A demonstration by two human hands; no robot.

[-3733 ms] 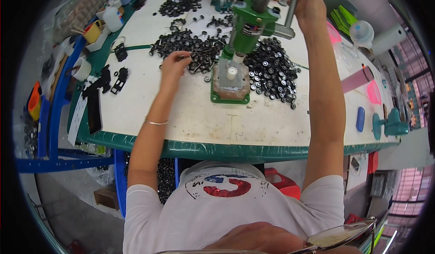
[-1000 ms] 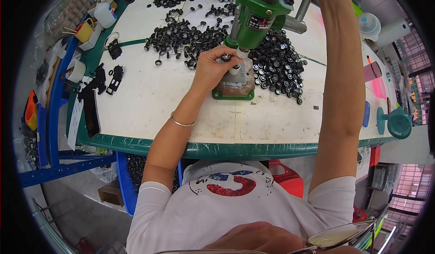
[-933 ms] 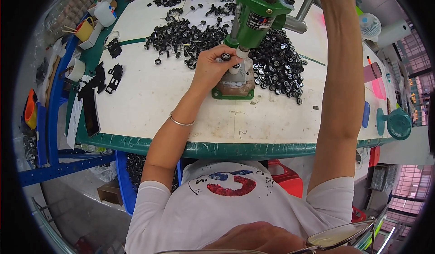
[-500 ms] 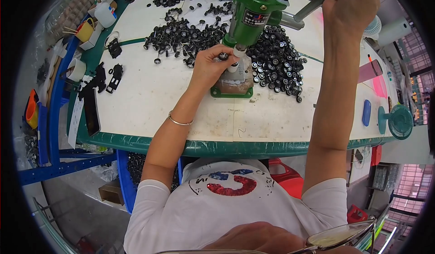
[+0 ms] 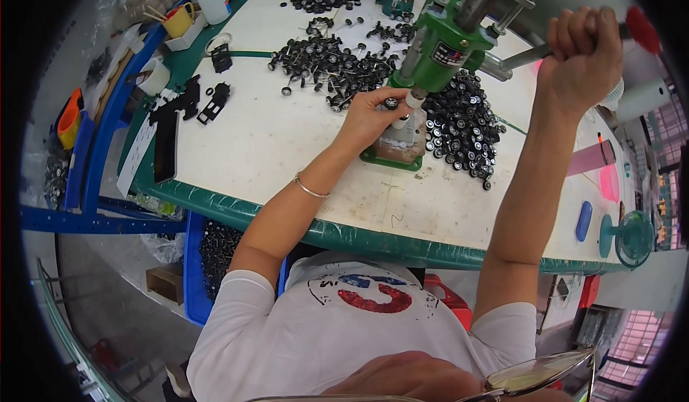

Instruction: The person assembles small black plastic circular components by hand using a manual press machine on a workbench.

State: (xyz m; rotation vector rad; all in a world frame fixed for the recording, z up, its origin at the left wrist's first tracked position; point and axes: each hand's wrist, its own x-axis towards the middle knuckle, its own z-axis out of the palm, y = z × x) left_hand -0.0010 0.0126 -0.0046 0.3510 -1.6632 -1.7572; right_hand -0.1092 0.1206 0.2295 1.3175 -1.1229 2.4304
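Observation:
A green hand press (image 5: 436,39) stands on the table, its metal ram coming down to a white tip over a pale block on the base. My left hand (image 5: 367,120) is at the ram's tip, thumb and fingers closed around a small black toy wheel (image 5: 391,103) with a silvery hub. Part of that wheel's seat is hidden by the fingers. My right hand (image 5: 580,61), raised on the right, wraps round the press lever (image 5: 527,58), whose end carries a red knob (image 5: 641,30).
Wheels with axles lie in a pile (image 5: 326,64) behind my left hand; loose wheels (image 5: 465,125) are heaped right of the press. A phone (image 5: 166,147), black plastic parts (image 5: 214,104), a blue case (image 5: 583,220) and a green fan (image 5: 634,238) lie about. A blue crate (image 5: 195,273) stands below the table.
The whole view has shifted, so the press appears farther right and lower. My right hand with the lever sits somewhat lower relative to the press. My left hand stays at the ram's tip.

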